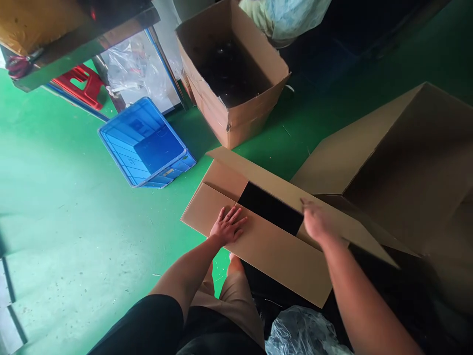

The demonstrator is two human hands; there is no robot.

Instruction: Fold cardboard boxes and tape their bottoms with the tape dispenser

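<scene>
In front of me stands a cardboard box [281, 259] with its flaps partly folded over the top. A dark gap shows between the near and far long flaps. My left hand [228, 227] lies flat on the near flap, fingers spread. Over the far long flap is my right hand [315, 219], blurred by motion, at or near the flap's inner edge. Its fingers are smeared, so I cannot make out whether they grip the cardboard.
A blue plastic crate [148, 143] sits on the green floor. Beyond it stands an open carton [244, 116] with dark contents. Another large open carton [354, 143] is at right. A metal table [84, 49], a red stool [83, 84] and clear plastic wrap [303, 333] are also around.
</scene>
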